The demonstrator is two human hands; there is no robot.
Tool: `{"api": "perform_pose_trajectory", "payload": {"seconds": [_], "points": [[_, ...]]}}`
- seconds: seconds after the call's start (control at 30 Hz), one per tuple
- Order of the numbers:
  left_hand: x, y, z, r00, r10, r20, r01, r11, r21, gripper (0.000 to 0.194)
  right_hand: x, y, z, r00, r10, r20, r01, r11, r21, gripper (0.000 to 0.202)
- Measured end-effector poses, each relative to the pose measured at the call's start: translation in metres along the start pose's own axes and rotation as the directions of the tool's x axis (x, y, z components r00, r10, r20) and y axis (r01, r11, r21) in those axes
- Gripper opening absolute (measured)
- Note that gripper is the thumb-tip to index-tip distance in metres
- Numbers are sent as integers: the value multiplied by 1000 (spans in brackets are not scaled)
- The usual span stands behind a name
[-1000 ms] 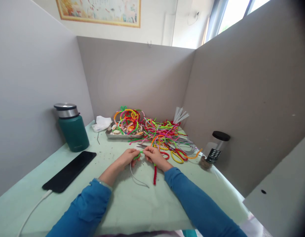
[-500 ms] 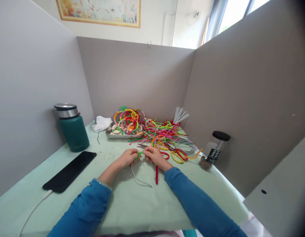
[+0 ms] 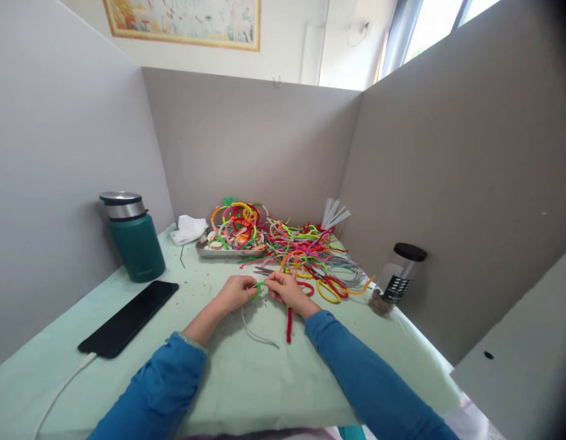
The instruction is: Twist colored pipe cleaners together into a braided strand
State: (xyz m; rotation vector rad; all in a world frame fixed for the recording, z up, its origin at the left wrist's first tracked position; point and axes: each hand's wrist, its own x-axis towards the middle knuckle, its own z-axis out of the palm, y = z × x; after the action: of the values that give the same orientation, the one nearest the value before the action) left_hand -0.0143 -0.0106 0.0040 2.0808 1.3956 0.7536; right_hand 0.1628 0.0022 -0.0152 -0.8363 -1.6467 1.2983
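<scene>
Between my two hands is a bent green pipe cleaner (image 3: 259, 285), small and partly hidden by fingers. My left hand (image 3: 238, 293) pinches its left side. The fingertips of my right hand (image 3: 285, 289) are closed on its right end. A thin grey-white cord (image 3: 254, 335) trails down from under my left hand onto the cloth. Below my right hand a red pipe cleaner (image 3: 289, 325) sticks out toward me; whether the hand holds it I cannot tell. Just beyond my hands lie scissors, their blades (image 3: 263, 270) pointing left.
A metal tray (image 3: 228, 253) holds shells and colourful pipe-cleaner rings. Right of it spreads a pile of pipe cleaners (image 3: 305, 241), with red and yellow loops (image 3: 327, 291) nearer me. A green bottle (image 3: 135, 241) and black phone (image 3: 129, 319) are left; a black-lidded jar (image 3: 397, 281) is right.
The green pipe cleaner has turned slightly between my fingers, and its lower end now hangs more freely. The cord and the red pipe cleaner have shifted a little to the left.
</scene>
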Motion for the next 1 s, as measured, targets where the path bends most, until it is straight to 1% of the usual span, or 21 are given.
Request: {"api": "perform_pose_trajectory", "payload": {"seconds": [0.1, 0.23, 0.33, 0.4, 0.57, 0.67, 0.77, 0.87, 1.0], "points": [[1, -1, 0, 1000, -7, -21, 7, 1000, -8, 26, 0, 1, 0, 1000, 3, -1, -3, 1000, 2, 20], [0, 2, -2, 1000, -7, -28, 7, 1000, -9, 37, 1, 2, 0, 1000, -5, 4, 5, 1000, 11, 20], [0, 2, -2, 997, -55, -45, 55, 998, -11, 44, 1, 2, 0, 1000, -5, 3, 5, 1000, 4, 21], [1, -2, 0, 994, -101, -41, 99, 994, -51, 46, 1, 1, 1, 1000, -2, 5, 2, 1000, -5, 21], [5, -11, 7, 980, -197, 12, 194, 953, -232, 50, 0, 0, 1, 1000, 10, 4, -10, 999, -47, 21], [7, -13, 8, 975, -218, 45, 221, 928, -301, 50, -1, -1, 2, 1000, 9, 10, -8, 997, -70, 21], [7, -14, 8, 972, -227, 58, 234, 913, -334, 49, -1, -1, 2, 1000, 7, 19, -6, 997, -83, 20], [7, -14, 8, 966, -252, 57, 257, 907, -334, 49, 2, -1, 1, 997, 19, 69, -13, 995, -97, 20], [6, -12, 8, 964, -260, 56, 264, 913, -312, 49, 11, 0, -1, 984, 92, 151, -73, 989, -131, 23]]}}
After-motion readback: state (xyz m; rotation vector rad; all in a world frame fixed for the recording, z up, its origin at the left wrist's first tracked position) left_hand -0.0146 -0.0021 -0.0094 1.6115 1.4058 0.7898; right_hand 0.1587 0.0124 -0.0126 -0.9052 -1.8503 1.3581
